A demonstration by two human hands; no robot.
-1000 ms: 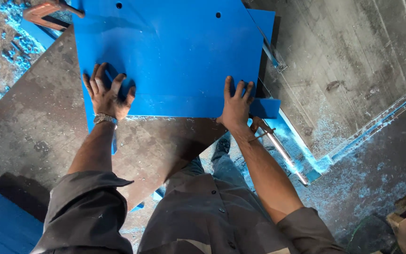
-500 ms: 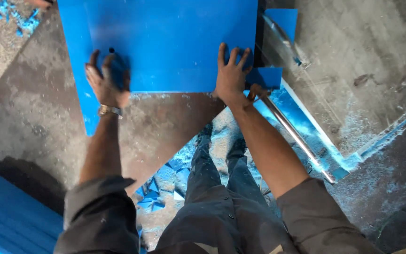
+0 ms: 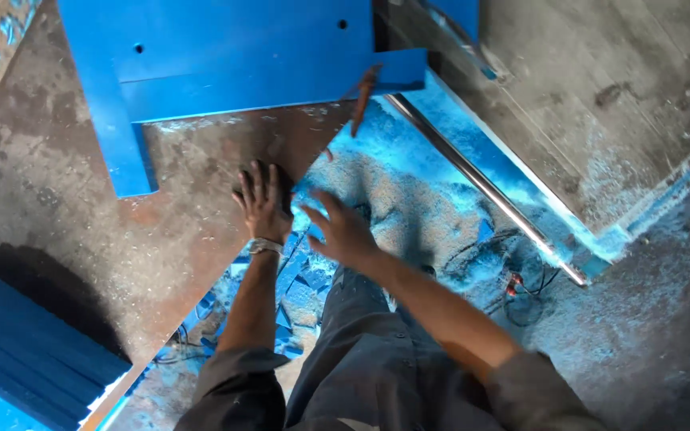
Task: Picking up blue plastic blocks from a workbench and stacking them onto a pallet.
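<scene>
On the rusty brown metal table [image 3: 65, 215], near its pointed corner, the left hand [image 3: 263, 201] lies flat with its fingers spread, and it holds nothing. The right hand [image 3: 337, 227] is just beside it, out past the table edge, open and a bit blurred, and it holds nothing too. The two hands are close together but not touching. The big blue board [image 3: 225, 48] lies further up the table, well apart from both hands, with small round holes in it and a step cut along its near side. One blue leg of the board [image 3: 117, 136] runs down the left side toward the person. To do this step well, I think the left hand should stay flat and firm on the table so the body is steady, and the fingers should stay away from the sharp table edge and from the thin slot where the board meets the other table. A reddish brown stick-like thing [image 3: 363, 100] stands at the board's corner; I cannot tell what it is. A shiny metal rod [image 3: 481, 187] runs slanted beside a grey table [image 3: 600, 96] on the right. Down below, blue dust and blue chips [image 3: 409, 199] cover the floor, so feet could slip there. A stack of dark blue boards [image 3: 25, 343] sits at the lower left.
</scene>
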